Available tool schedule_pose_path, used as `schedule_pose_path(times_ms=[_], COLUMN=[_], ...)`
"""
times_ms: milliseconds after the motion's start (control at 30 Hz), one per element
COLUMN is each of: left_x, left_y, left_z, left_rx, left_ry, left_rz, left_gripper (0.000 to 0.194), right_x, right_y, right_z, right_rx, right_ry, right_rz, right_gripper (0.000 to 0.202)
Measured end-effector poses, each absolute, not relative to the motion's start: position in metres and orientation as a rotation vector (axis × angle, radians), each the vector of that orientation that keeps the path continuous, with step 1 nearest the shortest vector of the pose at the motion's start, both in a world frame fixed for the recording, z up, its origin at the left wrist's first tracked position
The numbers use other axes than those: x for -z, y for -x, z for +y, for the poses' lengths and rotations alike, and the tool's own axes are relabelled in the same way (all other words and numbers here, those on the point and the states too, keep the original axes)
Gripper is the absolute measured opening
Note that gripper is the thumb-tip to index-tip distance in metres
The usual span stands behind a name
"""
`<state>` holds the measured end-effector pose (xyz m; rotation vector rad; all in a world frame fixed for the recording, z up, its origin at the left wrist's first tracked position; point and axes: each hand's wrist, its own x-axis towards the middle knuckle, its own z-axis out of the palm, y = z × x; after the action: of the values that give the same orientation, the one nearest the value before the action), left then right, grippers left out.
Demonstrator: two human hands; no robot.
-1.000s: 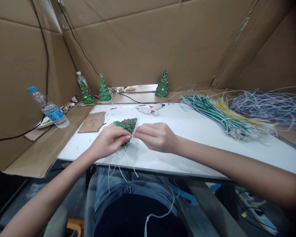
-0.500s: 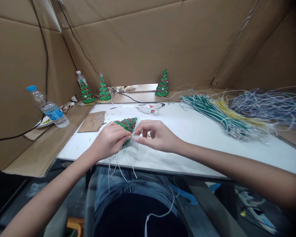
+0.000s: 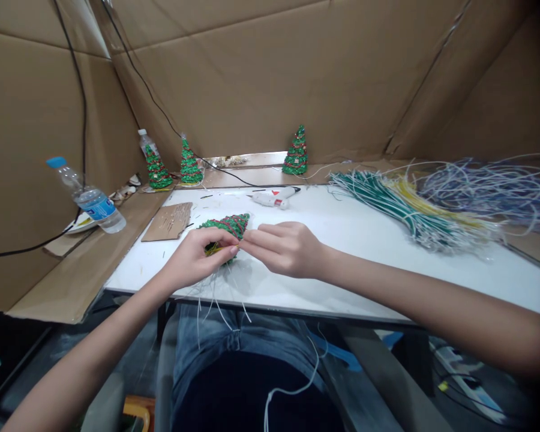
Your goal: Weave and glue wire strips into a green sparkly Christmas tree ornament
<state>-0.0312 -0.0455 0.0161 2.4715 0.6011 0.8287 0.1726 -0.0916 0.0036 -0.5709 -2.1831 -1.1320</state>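
Note:
A green beaded Christmas tree with red garland lies on its side on the white table, its tip pointing right. My left hand is closed in a pinch on a thin yellow strand by the tree's base. Fingertip to fingertip with it, my right hand is also pinched, at the same strand's end; the exact grip is hidden by the fingers. Several thin white strands trail from under the tree over the table's front edge.
Behind the tree lies a white glue gun; left of it is a cardboard piece. Bundles of green strands and pale strands lie at right. More trees stand at the back. A water bottle leans at left.
My right hand's curled fingers have closed together at the left fingertips. My left hand has shifted slightly and its fingers arch more, showing the yellow strand beneath.

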Motion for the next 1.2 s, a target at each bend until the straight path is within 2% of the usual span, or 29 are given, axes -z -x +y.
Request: schedule_pose_path(times_ms=[133,300,433,567,733,933,1067,1200], left_x=[-0.016,-0.014,-0.011,-0.008,-0.005,-0.008,-0.014,-0.016], left_y=[0.030,0.028,0.027,0.026,0.024,0.026,0.027,0.028], left_z=[-0.048,-0.052,-0.057,-0.064,-0.065,-0.059,-0.058,-0.053], left_rx=[-0.851,-1.005,-1.114,-1.226,-1.247,-0.989,-0.793,-0.664], left_ry=[-2.491,-2.754,-3.101,-3.371,-3.327,-2.737,-2.436,-2.222], left_rz=[0.627,0.590,0.574,0.589,0.652,0.672,0.716,0.701], left_gripper=[0.011,0.011,0.015,0.020,0.017,0.007,0.008,0.011], right_x=[-0.004,0.001,0.003,0.002,0.000,-0.001,-0.004,-0.012], right_y=[-0.170,-0.167,-0.165,-0.163,-0.165,-0.180,-0.187,-0.189], right_z=[-0.092,-0.091,-0.092,-0.090,-0.086,-0.087,-0.086,-0.087], right_rx=[1.173,1.038,0.859,0.543,0.308,0.676,0.901,1.102], right_ry=[0.563,0.686,0.786,0.840,0.780,0.686,0.566,0.414], right_rz=[-2.221,-2.243,-2.292,-2.280,-2.218,-2.248,-2.275,-2.324], right_gripper=[0.024,0.027,0.025,0.021,0.019,0.016,0.021,0.018])
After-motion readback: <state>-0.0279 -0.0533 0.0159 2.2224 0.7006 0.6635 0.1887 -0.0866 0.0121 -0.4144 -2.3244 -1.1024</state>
